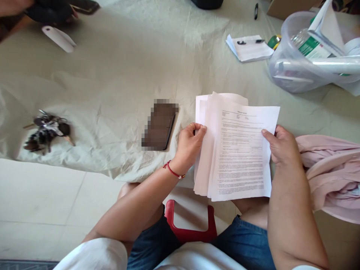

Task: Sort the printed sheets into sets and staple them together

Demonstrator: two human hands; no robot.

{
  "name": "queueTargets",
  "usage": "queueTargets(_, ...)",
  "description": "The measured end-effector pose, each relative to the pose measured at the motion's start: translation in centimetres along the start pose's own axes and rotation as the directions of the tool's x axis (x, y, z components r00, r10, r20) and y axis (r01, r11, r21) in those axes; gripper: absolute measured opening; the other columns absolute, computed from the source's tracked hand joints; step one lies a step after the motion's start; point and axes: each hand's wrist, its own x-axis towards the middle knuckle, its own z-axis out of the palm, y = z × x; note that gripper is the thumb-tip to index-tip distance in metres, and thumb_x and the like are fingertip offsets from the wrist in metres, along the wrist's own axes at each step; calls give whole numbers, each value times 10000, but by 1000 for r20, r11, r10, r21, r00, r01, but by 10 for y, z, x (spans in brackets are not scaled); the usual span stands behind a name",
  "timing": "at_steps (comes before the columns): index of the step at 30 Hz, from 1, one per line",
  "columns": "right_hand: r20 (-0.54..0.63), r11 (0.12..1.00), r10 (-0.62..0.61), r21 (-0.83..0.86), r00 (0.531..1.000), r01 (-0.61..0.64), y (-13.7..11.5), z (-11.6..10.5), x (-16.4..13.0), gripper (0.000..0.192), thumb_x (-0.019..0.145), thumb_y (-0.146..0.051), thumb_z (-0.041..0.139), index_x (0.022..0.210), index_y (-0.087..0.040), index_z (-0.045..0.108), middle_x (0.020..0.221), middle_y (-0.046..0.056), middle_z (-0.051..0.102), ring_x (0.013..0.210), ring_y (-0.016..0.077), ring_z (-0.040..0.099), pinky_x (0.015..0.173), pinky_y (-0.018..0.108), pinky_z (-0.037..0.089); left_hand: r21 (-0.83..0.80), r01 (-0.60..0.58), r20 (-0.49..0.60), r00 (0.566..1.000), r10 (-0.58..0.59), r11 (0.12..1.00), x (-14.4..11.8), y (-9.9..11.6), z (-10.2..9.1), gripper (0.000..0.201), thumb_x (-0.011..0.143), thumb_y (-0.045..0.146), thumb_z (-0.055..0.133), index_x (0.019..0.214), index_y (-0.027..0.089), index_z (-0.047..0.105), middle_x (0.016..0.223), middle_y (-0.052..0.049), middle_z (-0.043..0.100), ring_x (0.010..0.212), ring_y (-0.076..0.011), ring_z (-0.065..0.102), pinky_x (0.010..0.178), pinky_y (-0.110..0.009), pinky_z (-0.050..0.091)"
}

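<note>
A stack of printed sheets [239, 157] is held up over the table's near edge, above my lap. My left hand [189, 140] pinches the left edges of the sheets between thumb and fingers. On the other side, my right hand [279, 144] grips the right edge, its thumb on the front page and its fingers behind. The top page carries dense small print that I cannot read. Several pages fan out to the left beneath it. A dark smartphone [159, 127], partly pixelated, lies on the cloth just left of my left hand.
A bunch of keys [49, 131] lies at the left. Back right stand a translucent plastic tub [292, 71] with bottles and papers, and a notepad [253, 48]. Pink fabric [332, 168] drapes beside my right arm. A red stool [191, 234] shows between my legs.
</note>
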Motion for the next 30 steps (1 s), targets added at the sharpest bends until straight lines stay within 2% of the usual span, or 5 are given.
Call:
queueTargets(7, -7, 994, 15, 104, 1000, -14, -1, 12, -4, 421, 689, -466, 1010, 976, -298, 751, 1011, -10, 872, 956, 270, 811, 951, 487, 697, 63, -14, 40, 999, 12, 998, 3, -5, -4, 128, 886, 310, 843, 829, 211, 786, 799, -20, 693, 729, -166, 555, 670, -308, 434)
queueTargets(12, -26, 983, 6, 183, 1000, -1, -3, 15, -3, 532, 635, -468, 1058, 1014, -306, 721, 999, 3, 859, 994, 282, 833, 971, 503, 719, -51, 17, 20, 1000, -16, 999, 4, -7, -4, 350, 794, 344, 943, 726, 227, 620, 739, 13, 654, 685, -145, 562, 647, -292, 467)
queueTargets(19, 134, 963, 127, 223, 983, -154, -18, 11, -10, 606, 506, -467, 1117, 1001, -295, 812, 1087, 59, 896, 1016, 344, 843, 1035, 605, 707, -130, 9, 54, 999, -2, 991, 4, -6, -3, 317, 873, 401, 888, 717, 222, 678, 733, 0, 647, 704, -146, 551, 666, -296, 468)
queueTargets(25, -143, 988, 14, 151, 990, 8, -18, 1, -5, 350, 579, -278, 979, 878, -248, 800, 1010, 60, 897, 1069, 301, 817, 1132, 499, 633, -96, 21, 78, 997, -13, 995, 2, -1, -2, 97, 872, 285, 825, 807, 212, 824, 885, -45, 785, 856, -191, 682, 815, -330, 549)
queueTargets(30, -181, 978, -41, 195, 983, 77, -26, -7, -2, 345, 543, -228, 931, 860, -216, 795, 957, 90, 869, 1121, 319, 819, 1171, 499, 605, -90, 26, 83, 996, -19, 996, 1, 0, -3, 81, 891, 205, 770, 822, 214, 811, 874, -36, 764, 824, -181, 664, 784, -323, 522)
